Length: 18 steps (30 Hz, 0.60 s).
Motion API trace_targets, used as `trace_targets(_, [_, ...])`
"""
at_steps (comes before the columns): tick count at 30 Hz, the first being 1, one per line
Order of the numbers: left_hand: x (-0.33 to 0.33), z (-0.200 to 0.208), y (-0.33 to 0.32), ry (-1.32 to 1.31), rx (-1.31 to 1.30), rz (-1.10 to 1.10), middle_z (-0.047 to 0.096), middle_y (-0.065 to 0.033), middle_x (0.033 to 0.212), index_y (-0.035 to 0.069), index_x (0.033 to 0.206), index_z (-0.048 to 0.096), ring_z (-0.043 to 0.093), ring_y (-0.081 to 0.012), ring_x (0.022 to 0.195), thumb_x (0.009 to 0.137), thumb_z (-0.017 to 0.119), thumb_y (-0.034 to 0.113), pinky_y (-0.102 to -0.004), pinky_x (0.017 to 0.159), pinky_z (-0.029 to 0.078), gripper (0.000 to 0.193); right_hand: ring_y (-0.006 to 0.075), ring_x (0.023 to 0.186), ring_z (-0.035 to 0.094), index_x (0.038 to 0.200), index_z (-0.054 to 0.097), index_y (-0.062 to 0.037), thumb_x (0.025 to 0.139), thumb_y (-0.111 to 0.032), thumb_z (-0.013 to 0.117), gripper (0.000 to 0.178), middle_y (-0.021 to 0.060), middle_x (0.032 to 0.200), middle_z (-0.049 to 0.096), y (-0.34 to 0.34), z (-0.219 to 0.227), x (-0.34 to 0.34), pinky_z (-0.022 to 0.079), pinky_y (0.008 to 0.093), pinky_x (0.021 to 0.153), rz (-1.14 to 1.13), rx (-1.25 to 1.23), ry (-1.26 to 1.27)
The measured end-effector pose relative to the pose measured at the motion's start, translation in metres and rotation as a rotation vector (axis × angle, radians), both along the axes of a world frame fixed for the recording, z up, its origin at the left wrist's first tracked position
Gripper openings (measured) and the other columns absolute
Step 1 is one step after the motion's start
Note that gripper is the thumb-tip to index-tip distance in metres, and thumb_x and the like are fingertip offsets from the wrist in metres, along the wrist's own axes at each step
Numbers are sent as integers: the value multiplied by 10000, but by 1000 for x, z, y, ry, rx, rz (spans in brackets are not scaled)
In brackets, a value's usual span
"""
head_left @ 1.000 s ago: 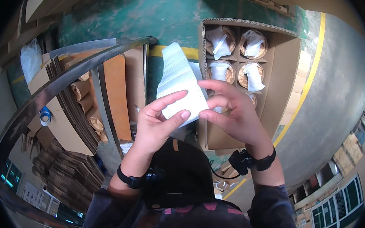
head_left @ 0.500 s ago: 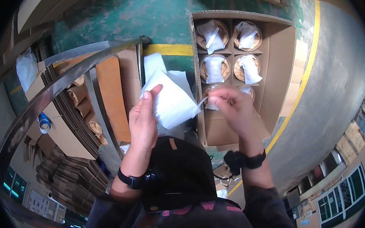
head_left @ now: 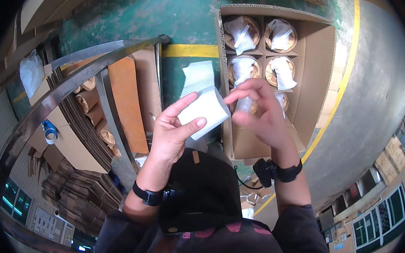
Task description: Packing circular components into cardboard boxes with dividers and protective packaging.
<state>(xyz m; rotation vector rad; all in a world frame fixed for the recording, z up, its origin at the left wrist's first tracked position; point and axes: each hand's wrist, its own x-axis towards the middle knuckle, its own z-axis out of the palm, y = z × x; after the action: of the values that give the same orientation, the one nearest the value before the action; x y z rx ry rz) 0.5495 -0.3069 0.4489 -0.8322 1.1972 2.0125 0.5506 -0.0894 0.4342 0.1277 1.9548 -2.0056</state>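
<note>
My left hand [head_left: 171, 129] grips a folded white paper strip [head_left: 206, 110], its thumb on top and fingers beneath. The strip's far end is finely lined and hangs over the floor. My right hand [head_left: 263, 110], slightly blurred, hovers right of the strip over the carton's near part, fingers and thumb apart. No held item can be made out in it. Below is an open cardboard carton [head_left: 319, 93] with dividers; its compartments hold several round brown paper-lined items topped with white wrapped pieces [head_left: 280, 35]. My right hand partly hides the nearer ones.
A metal-framed rack or cart [head_left: 103, 90] with an orange-brown panel [head_left: 127, 104] stands at left. Beside it are flat cardboard stacks [head_left: 85, 138], a blue tape roll [head_left: 49, 132] and a clear plastic bag [head_left: 31, 71]. Yellow lines [head_left: 192, 51] mark the green floor.
My right hand's pinch on a thin strip at the paper's edge has loosened, and its fingers have spread. My left hand has shifted right and tilted the paper; more of the lined end shows.
</note>
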Motion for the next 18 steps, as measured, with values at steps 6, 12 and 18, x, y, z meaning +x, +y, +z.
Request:
trace_targets(6, [-8,17,7,39,18,-142,625,-124,1100,-26,1170,583,609,-164,987,804,677,-14,-305,882,494,378,115,950,585,1248,538,-47,774,-59,702,501,43,865,674,0,35,-7,428,289,872,163,18,-214])
trace_targets(12, [-12,16,5,-87,39,-161,625,-155,1087,-71,1129,595,616,-186,965,967,453,323,-310,873,488,449,149,753,633,1116,641,-61,752,-41,714,372,67,823,681,0,31,1,465,267,752,156,112,-89])
trace_targets(18, [-17,17,13,-146,2,-245,614,-199,1087,-97,1125,589,609,-233,988,977,264,515,-324,891,478,709,216,754,646,971,690,-72,736,-29,718,241,83,829,680,-2,22,12,480,290,692,95,288,202])
